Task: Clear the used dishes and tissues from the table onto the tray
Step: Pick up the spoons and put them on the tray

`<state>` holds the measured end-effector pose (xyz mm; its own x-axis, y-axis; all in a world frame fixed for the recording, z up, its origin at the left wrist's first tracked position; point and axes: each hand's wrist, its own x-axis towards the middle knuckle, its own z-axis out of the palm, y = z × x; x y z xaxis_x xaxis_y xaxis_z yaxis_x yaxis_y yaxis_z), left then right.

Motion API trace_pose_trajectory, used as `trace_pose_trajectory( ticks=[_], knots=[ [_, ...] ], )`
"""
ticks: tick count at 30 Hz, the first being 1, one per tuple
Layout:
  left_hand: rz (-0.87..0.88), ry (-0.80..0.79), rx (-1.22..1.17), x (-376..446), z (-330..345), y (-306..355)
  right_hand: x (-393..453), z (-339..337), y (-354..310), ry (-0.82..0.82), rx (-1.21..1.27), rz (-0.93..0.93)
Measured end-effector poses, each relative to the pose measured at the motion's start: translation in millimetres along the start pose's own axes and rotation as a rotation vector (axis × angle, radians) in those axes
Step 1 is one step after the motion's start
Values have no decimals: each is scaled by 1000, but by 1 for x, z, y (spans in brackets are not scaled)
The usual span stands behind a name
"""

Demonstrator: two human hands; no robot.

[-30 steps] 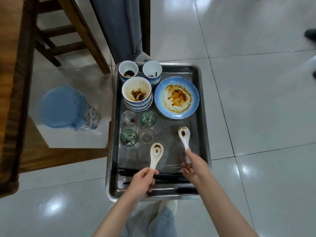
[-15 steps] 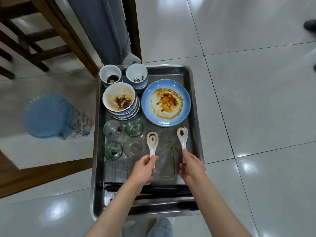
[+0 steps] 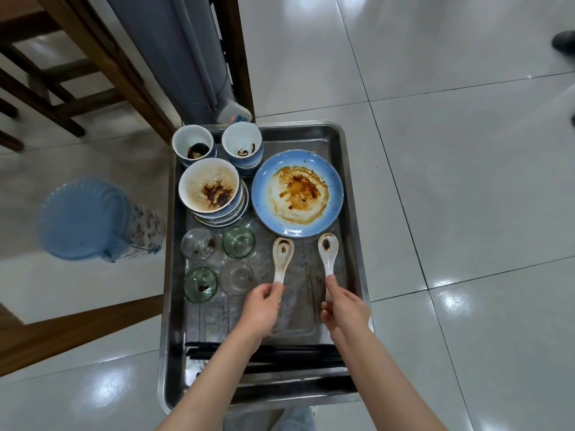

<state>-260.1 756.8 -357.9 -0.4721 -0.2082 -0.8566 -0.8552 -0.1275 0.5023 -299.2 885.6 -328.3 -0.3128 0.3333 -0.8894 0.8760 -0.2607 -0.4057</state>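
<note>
Two white ceramic spoons are in hand over the metal tray [image 3: 353, 194], one per hand. The left hand [image 3: 260, 307] pinches the handle end of the left spoon [image 3: 282, 259]; the right hand [image 3: 343, 309] pinches the handle end of the right spoon [image 3: 327, 256]. Both spoon bowls point away from the person, lie just short of the blue plate [image 3: 297, 194], and carry dark sauce residue. Whether the spoons rest on the tray floor or hang slightly above it cannot be determined. Already on the tray: two small cups [image 3: 193, 146] at the far edge, a stack of bowls [image 3: 211, 189] beside the plate, four small glasses [image 3: 239, 242] in front of the stack, and dark chopsticks [image 3: 280, 357] lying across the near end. No tissues are visible on the tray, and the tabletop itself is out of view apart from wooden edges at left, so what remains to clear cannot be stated. Handling assessment: the spoons are light, rigid and glazed, hence probably slippery where greasy, and liable to chip against the metal or the plate rim if dropped. The handle is the sound place to hold, clear of the soiled bowl. The bare tray floor between glasses and right wall appears to offer room to lay both flat.
</note>
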Motion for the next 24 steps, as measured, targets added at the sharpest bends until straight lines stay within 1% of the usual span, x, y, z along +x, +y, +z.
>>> trace_pose_trajectory(
  ticks=[4,9,14,21,24],
  knots=[
    [-59,39,-39,-3,3,4,-3,-2,-2,-8,61,43],
    [-61,64,-13,-5,3,5,-5,-2,-4,-41,128,105],
    [8,60,33,-7,6,1,-5,-2,-4,-61,105,85],
    [53,38,49,-10,2,0,-4,-4,-5,-69,49,47],
    [44,37,21,-10,5,4,-3,-5,-4,-72,16,33]
  ],
)
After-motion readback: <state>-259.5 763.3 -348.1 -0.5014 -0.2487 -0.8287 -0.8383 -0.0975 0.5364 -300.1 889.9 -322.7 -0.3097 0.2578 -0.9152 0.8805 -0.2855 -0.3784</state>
